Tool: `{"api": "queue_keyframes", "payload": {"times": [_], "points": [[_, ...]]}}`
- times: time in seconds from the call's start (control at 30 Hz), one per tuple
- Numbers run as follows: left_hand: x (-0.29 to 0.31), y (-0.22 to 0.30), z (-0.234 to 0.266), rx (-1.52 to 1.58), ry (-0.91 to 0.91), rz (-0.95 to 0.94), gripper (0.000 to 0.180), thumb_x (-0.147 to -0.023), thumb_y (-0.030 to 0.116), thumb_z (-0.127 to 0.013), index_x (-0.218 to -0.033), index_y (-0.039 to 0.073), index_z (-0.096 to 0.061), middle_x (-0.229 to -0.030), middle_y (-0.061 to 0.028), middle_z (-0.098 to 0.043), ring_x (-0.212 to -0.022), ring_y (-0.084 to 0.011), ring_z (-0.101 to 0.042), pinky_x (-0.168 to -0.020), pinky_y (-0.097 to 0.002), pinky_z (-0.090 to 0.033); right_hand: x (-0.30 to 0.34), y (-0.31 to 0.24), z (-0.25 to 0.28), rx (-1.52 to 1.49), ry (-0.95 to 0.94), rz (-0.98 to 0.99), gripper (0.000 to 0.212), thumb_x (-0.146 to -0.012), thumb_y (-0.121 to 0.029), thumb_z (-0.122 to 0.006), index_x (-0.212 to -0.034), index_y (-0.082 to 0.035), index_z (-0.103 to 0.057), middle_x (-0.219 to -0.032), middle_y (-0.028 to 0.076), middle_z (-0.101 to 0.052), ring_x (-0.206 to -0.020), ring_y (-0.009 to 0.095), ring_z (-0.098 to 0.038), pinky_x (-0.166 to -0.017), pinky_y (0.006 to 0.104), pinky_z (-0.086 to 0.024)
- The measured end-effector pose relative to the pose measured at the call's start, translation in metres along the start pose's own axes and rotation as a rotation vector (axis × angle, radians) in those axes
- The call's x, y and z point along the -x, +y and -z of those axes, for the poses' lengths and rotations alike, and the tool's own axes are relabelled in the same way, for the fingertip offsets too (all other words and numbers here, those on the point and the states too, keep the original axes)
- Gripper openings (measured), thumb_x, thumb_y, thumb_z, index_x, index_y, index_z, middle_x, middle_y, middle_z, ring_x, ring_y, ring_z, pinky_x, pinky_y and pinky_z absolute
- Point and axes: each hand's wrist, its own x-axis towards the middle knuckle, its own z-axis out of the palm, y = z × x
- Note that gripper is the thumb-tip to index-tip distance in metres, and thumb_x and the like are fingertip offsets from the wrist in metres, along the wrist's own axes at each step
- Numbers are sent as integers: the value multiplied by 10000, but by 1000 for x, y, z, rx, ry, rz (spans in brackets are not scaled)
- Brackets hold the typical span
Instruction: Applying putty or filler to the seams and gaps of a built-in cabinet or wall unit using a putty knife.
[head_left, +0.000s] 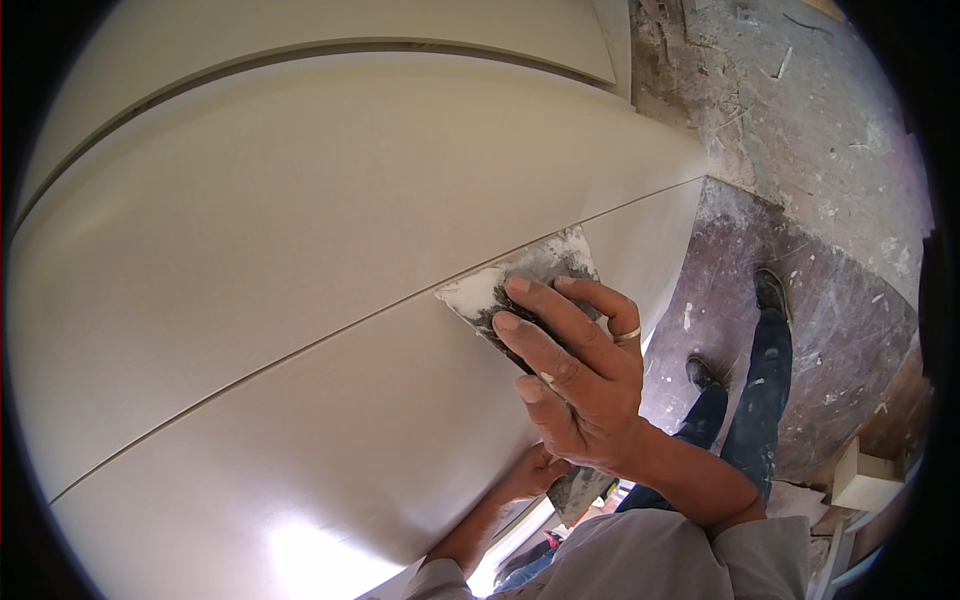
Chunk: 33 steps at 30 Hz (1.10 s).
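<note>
My right hand is closed on a wide, flat putty knife, fingers pressed over its back. White filler smears the grey blade. The blade's far edge lies along a thin dark seam in a large cream-white panel surface. Lower down, my left hand is closed around a second flat tool, a grey plate-like blade smeared with filler. Its handle is hidden in the hand, so I cannot tell its exact kind. A ring sits on one finger of the right hand.
A wider dark gap runs across the panels at the top. To the right is a stained, paint-spattered floor, with my legs in dark trousers above it. A pale block-shaped box stands at lower right.
</note>
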Motion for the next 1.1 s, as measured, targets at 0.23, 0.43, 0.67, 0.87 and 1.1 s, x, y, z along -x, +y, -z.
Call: {"api": "queue_keyframes", "payload": {"times": [0.23,0.43,0.67,0.87,1.1], "points": [[-16,-38,16,-194,-87,-239,375,-1079,206,-559,-1404,23,-521,-1335,-49,-614,-1232,-128,-524,-1087,-327,-408,5,-7,3,71,-54,-23,343,-1022,-243,-532,-1266,-67,-696,-1295,167,-690,-1170,277,-624,-1061,436,-396],[-13,-23,6,-17,-75,-191,382,-1077,228,-570,-1395,18,-530,-1341,-57,-614,-1238,-137,-526,-1089,-329,-405,8,2,0,-43,60,-85,321,-962,-231,-635,-1241,-103,-729,-1314,96,-691,-1169,281,-557,-1031,391,-390],[-16,-41,14,-158,-30,-248,387,-1072,234,-583,-1389,15,-536,-1327,-58,-625,-1229,-141,-532,-1075,-330,-415,7,0,-5,6,9,-3,347,-1045,-259,-508,-1260,-63,-697,-1288,167,-691,-1168,258,-628,-1067,442,-392],[-13,-31,11,-270,-31,-257,377,-1070,246,-589,-1369,18,-554,-1309,-55,-637,-1214,-140,-536,-1067,-327,-421,11,-5,-1,-7,5,-52,329,-978,-229,-594,-1252,-100,-720,-1301,120,-694,-1165,272,-590,-1044,414,-393],[1,7,-6,-85,44,-51,383,-1081,222,-558,-1405,24,-507,-1299,-47,-621,-1200,-119,-526,-1064,-307,-410,10,1,-1,-47,46,-83,344,-912,-199,-678,-1238,-109,-740,-1315,84,-695,-1174,280,-554,-1030,389,-394]]}}
